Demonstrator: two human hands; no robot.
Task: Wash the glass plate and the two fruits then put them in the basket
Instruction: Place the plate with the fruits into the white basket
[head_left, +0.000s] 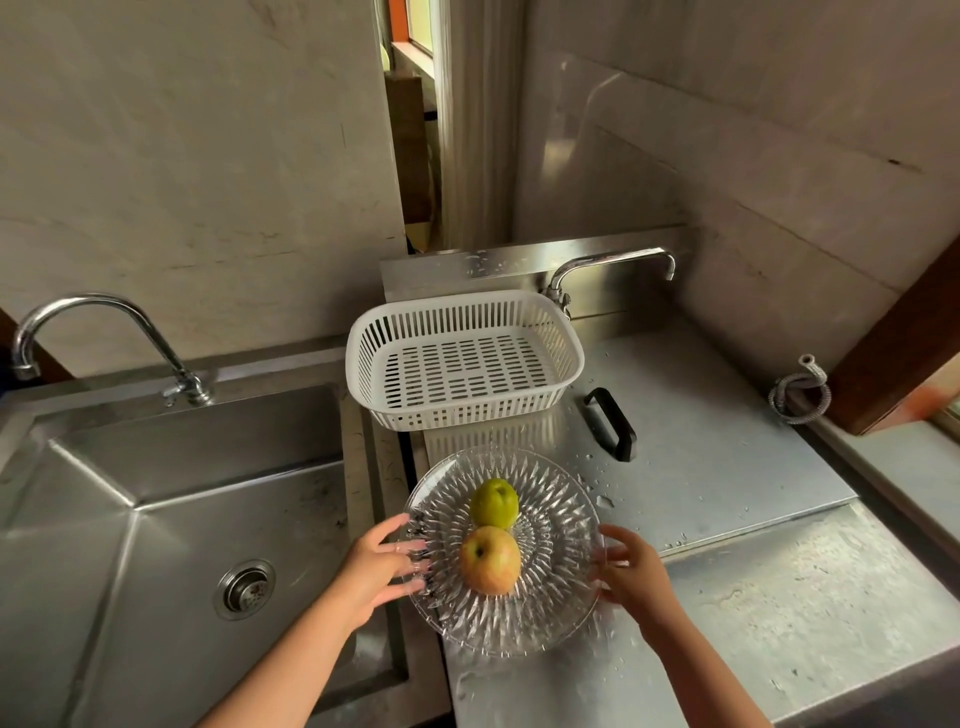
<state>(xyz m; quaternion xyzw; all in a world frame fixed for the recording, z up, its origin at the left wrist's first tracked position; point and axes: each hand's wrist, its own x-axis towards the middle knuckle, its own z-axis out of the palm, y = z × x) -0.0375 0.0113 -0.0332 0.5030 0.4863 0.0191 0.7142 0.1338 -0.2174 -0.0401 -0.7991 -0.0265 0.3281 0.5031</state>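
A clear cut-glass plate (545, 613) rests on the steel counter just right of the sink. On it lie a green fruit (494, 502) towards the far side and a yellow-red apple (489, 560) nearer me. My left hand (382, 569) holds the plate's left rim, fingers under the glass. My right hand (631, 571) grips the right rim. The white slotted basket (563, 338) stands empty behind the plate.
A steel sink (171, 519) with a drain (244, 590) and a curved tap (104, 338) lies to the left. A second tap (613, 265) stands behind the basket. A steel cover with a black handle (610, 423) and a coiled hose (800, 395) lie to the right.
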